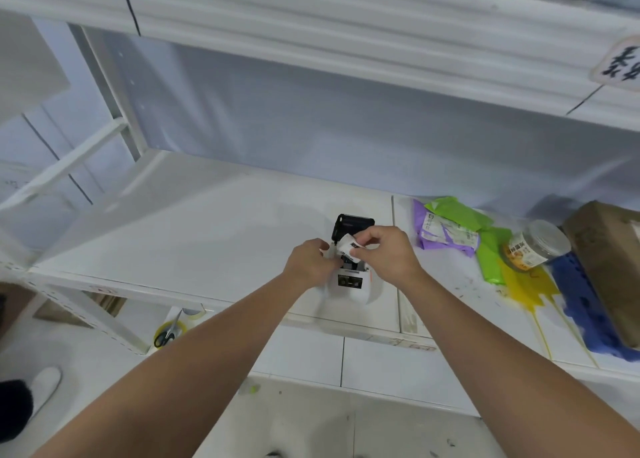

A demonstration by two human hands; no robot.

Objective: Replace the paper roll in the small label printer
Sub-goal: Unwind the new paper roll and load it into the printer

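A small white label printer (pixel 349 281) stands on the white shelf (pixel 194 236), its black lid (pixel 353 225) tipped open toward the back. Just above the open compartment is a white paper roll with black print (pixel 349 247), held between both hands. My right hand (pixel 388 250) pinches the roll's loose end from the right. My left hand (pixel 310 262) grips the roll's left side and part of the printer's top. The inside of the compartment is mostly hidden by my fingers.
To the right lie purple and green mailer bags (pixel 446 229), a clear jar with an orange label (pixel 535 246), yellow and blue bags (pixel 588 305) and a brown box (pixel 609 257). Scissors in a tape roll (pixel 168 333) sit on the lower shelf.
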